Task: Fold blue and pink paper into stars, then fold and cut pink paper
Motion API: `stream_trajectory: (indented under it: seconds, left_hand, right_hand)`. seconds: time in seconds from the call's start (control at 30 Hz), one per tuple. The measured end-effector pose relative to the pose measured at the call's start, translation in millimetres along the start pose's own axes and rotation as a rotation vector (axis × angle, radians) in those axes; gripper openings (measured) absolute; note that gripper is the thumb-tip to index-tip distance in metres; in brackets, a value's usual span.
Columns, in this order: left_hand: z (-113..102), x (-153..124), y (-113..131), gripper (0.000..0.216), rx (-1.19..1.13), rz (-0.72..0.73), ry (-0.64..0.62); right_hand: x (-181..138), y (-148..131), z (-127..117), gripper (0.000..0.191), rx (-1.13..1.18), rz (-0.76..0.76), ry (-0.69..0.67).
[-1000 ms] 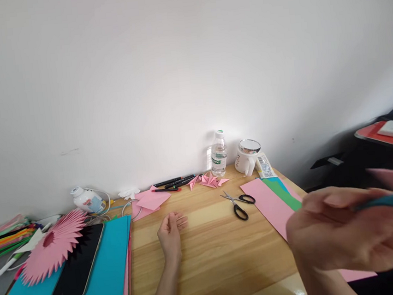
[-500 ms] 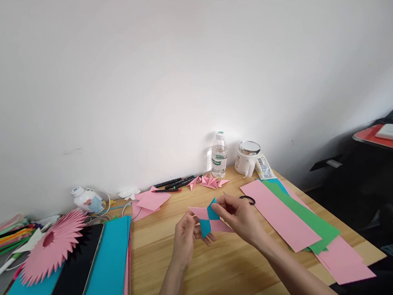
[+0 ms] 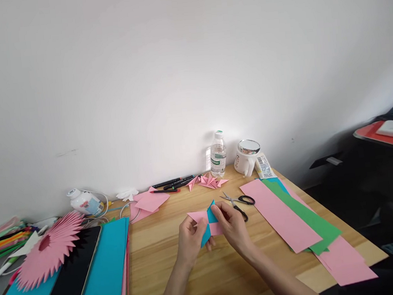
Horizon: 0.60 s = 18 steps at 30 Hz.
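Between my two hands is a folded paper piece (image 3: pixel 215 229) in pink and blue, its four-part pattern held just above the wooden table. My left hand (image 3: pixel 190 237) pinches its left side, thumb on the front, with some fingers behind it. Thumb and fingers of my right hand (image 3: pixel 232 222) grip the blue upper right part and hide some of the pink on that side. Black-handled scissors (image 3: pixel 239 203) lie on the table just beyond my right hand, blades partly spread.
Paper strips (image 3: pixel 281 216) in pink, green and blue lie at the right. Along the wall stand a water bottle (image 3: pixel 218 157) and a white mug (image 3: pixel 246 161), near folded pink pieces (image 3: pixel 209 181) and pens. At left, a phone (image 3: pixel 74 270) and pink pleated ring (image 3: pixel 49 249) rest on blue sheets (image 3: pixel 107 286).
My hands have come closer together and slightly lower with the folded paper. My left thumb now lies over its front. The scissors, mostly covered before by my right hand, now show.
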<state>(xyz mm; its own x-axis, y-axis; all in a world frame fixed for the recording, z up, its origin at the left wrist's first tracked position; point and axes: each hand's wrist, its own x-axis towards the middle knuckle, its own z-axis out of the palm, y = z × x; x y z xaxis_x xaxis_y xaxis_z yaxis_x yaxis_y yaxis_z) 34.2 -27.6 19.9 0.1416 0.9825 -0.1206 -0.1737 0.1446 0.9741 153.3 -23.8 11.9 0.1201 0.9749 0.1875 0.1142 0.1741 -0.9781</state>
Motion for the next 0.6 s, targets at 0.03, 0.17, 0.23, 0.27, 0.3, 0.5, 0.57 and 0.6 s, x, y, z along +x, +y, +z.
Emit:
stream_trajectory:
  seconds: [0.03,0.17,0.23,0.27,0.3,0.5,0.57,0.6]
  left_hand:
    - [0.0,0.2,-1.2,0.035,0.022,-0.011,-0.02]
    - [-3.5,-0.2,-3.3,0.036,0.048,-0.026,-0.053]
    - [-6.1,-1.2,-1.4,0.037,0.008,-0.045,-0.125]
    - [-7.3,-1.7,0.1,0.037,-0.015,-0.059,-0.183]
    - [-8.2,-1.9,1.6,0.036,-0.034,-0.071,-0.239]
    - [-9.9,1.1,5.2,0.034,0.038,-0.078,-0.281]
    - [-9.1,2.3,4.6,0.035,0.121,-0.074,-0.246]
    - [-8.4,2.8,4.1,0.036,0.161,-0.07,-0.23]
  right_hand:
    - [0.2,-0.3,-0.2,0.039,0.007,-0.013,0.017]
    - [2.0,0.0,-5.4,0.038,0.1,0.018,-0.056]
    - [3.7,1.1,-9.8,0.04,0.244,0.116,-0.191]
    - [4.7,1.6,-12.0,0.042,0.315,0.16,-0.247]
    - [5.6,1.8,-13.9,0.041,0.37,0.187,-0.282]
    - [7.7,-4.7,-14.9,0.029,0.326,0.084,-0.242]
    - [5.7,-5.2,-10.1,0.031,0.269,0.096,-0.15]
    - [4.5,-4.0,-7.1,0.032,0.242,0.108,-0.087]
